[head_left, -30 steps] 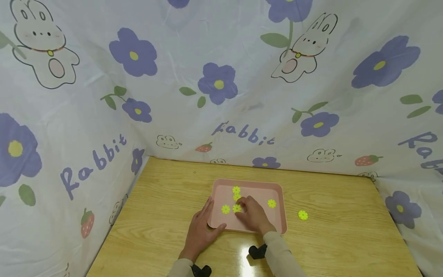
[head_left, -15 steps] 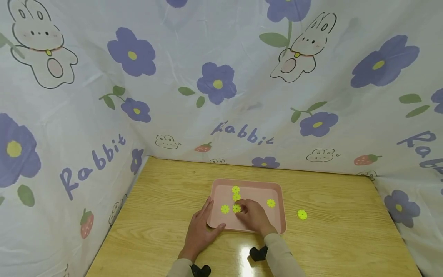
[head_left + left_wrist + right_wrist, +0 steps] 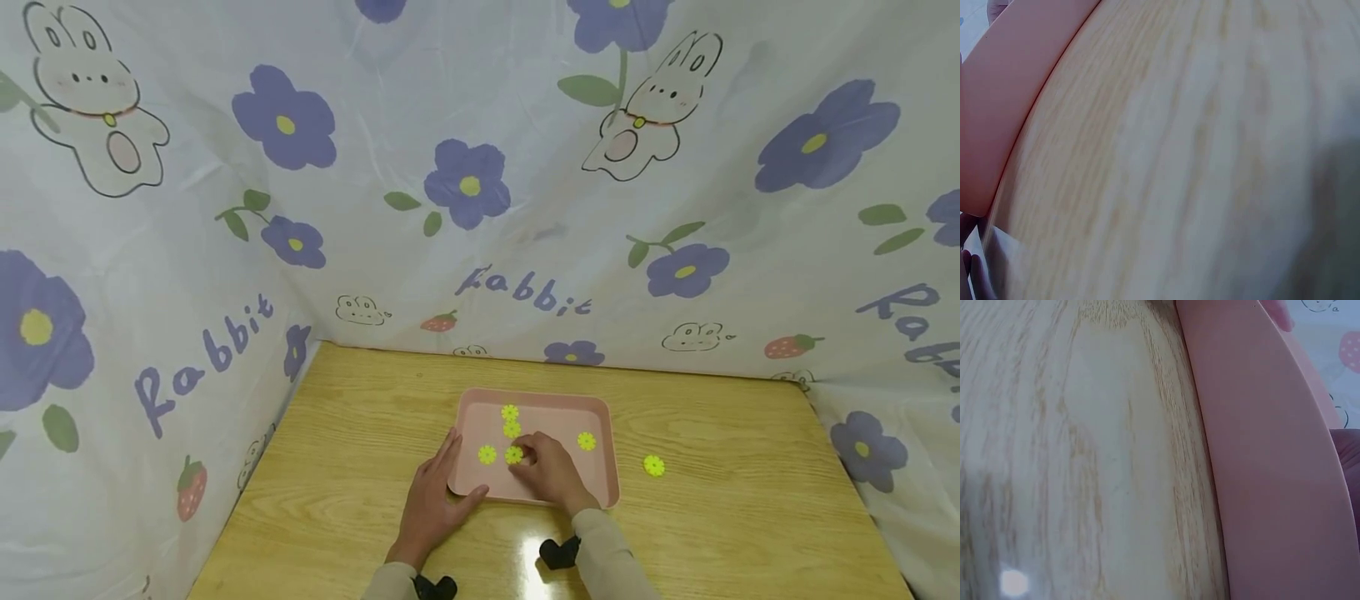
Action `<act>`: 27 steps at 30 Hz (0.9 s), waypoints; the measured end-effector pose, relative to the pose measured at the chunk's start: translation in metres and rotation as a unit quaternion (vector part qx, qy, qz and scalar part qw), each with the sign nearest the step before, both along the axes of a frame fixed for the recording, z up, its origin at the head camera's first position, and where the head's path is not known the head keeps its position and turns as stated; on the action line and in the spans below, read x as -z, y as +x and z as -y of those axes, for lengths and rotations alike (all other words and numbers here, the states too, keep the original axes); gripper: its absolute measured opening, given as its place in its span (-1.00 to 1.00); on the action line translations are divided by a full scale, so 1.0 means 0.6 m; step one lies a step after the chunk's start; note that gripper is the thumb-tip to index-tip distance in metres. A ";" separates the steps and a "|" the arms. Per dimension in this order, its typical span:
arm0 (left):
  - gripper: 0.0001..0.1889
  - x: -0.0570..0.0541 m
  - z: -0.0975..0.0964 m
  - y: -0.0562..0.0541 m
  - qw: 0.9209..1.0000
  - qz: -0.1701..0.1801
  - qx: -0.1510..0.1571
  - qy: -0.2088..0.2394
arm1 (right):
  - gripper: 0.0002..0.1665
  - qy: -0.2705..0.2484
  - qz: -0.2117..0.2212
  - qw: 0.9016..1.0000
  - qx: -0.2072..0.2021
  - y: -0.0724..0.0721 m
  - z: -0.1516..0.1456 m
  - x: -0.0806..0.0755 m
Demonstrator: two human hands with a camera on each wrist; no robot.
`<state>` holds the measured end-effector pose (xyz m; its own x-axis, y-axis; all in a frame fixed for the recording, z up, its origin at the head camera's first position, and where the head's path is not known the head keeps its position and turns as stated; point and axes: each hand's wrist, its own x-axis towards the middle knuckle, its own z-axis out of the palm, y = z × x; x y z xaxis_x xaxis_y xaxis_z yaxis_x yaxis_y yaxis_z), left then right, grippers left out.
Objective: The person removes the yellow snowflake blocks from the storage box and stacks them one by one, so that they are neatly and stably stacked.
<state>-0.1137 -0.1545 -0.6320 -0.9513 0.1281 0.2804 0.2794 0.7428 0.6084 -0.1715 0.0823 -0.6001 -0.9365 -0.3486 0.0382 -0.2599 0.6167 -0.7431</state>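
Note:
A shallow pink tray [image 3: 558, 414] sits on the wooden table, with several yellow flower-shaped notched discs in it. My right hand [image 3: 551, 468] reaches over the tray's front edge, its thumb and index finger curled at a yellow notched disc [image 3: 513, 455], pinching its right side. Left of that lies another disc [image 3: 487, 455]; two more overlap near the back, the nearer disc [image 3: 512, 428] just beyond my right fingertips. My left hand [image 3: 435, 500] rests with straight fingers along the tray's left side, thumb at the front rim. Both wrist views show mainly the tray's outer wall [image 3: 1016, 75].
One yellow disc [image 3: 587, 441] lies in the tray's right part. Another loose disc [image 3: 654, 466] lies on the table [image 3: 735, 500] to the right of the tray. A white cloth [image 3: 360, 167] printed with rabbits and purple flowers hangs behind and along both sides.
The head view shifts slightly. Both hands stay almost in place; the disc at my right fingertips shifts only a little relative to its neighbours.

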 end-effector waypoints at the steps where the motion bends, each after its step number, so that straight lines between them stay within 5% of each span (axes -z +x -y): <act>1: -0.03 0.001 0.000 0.000 1.000 0.003 0.000 0.000 | -0.69 -0.001 0.000 1.000 0.000 0.001 0.000 -0.001; 27: -0.03 0.005 0.002 -0.005 1.000 0.001 -0.002 0.004 | -0.67 -0.025 -0.044 0.998 0.045 0.015 -0.031 -0.027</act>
<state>-0.1165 -0.1554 -0.6353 -0.9521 0.1225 0.2801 0.2761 0.7382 0.6155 -0.1626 0.1006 -0.5842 -0.9560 -0.2597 0.1367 -0.2712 0.6036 -0.7498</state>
